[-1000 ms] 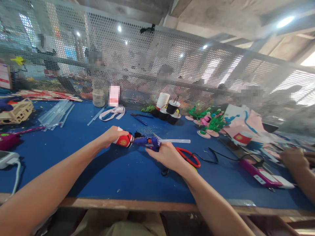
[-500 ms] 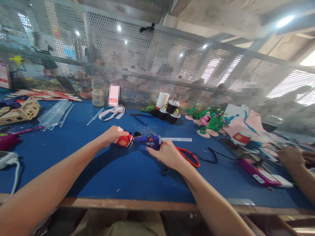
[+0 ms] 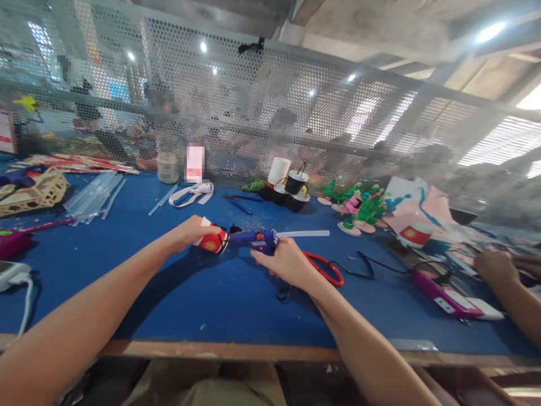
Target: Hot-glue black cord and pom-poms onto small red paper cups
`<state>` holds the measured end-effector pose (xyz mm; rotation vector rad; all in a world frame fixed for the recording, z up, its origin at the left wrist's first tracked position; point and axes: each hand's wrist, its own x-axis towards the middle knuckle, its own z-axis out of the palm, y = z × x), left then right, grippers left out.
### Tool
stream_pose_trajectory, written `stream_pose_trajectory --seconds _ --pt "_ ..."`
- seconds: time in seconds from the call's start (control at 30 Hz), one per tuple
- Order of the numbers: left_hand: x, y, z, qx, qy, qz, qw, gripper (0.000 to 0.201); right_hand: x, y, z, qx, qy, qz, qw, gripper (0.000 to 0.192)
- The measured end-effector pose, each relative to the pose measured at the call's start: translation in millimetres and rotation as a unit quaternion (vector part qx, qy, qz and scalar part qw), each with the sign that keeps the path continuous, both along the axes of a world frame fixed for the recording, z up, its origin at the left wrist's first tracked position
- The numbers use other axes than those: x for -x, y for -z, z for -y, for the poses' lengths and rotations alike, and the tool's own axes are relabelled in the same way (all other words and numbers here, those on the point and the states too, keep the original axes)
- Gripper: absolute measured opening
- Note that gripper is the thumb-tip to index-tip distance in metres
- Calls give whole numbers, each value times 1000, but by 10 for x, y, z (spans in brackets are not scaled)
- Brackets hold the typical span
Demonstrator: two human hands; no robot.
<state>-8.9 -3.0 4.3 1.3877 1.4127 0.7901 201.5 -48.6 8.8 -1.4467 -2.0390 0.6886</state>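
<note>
My left hand (image 3: 193, 232) is closed around a small red and white paper cup (image 3: 213, 242) with a gold mark, tipped on its side above the blue tabletop. In my right hand (image 3: 287, 262) is a blue hot glue gun (image 3: 256, 239), its nozzle pointing left at the cup's open end. Whether the nozzle touches the cup I cannot tell. A clear glue stick (image 3: 305, 233) juts from the back of the gun, and a small red light glows on its side. Beneath my right wrist lies a red loop (image 3: 327, 270).
Several glue sticks (image 3: 93, 194) lie at left beside a wooden tray (image 3: 38, 192). Pliers (image 3: 243, 198), stacked small cups (image 3: 293, 189) and green craft plants (image 3: 367, 211) stand farther back. A purple power strip (image 3: 443, 296) lies at right, near another person's hand (image 3: 496, 270).
The glue gun's rear has risen slightly, so its glue stick now tilts up a little. My left hand and the cup have barely moved.
</note>
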Motion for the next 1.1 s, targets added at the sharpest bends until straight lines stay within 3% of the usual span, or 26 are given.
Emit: stream_pose_trajectory --seconds 0.3,0.43,0.63,0.8,0.97,1.1 --pt "45 -13 -16 4 50 3 999 20 -9 -15 3 25 0 5 1000 23" --pt "58 -8 -30 8 52 -3 999 22 -7 -17 -7 17 31 11 999 25" --pt "84 15 -58 3 64 -8 998 25 -11 -20 -11 36 7 13 999 25" --pt "84 11 -56 5 64 -22 998 27 -16 -28 -18 28 29 4 999 25" --pt "91 3 -50 -2 75 -12 997 24 -36 -8 -31 47 -1 -14 999 24" --pt "92 -11 -42 7 90 -12 996 24 -42 19 -66 41 20 -33 998 24"
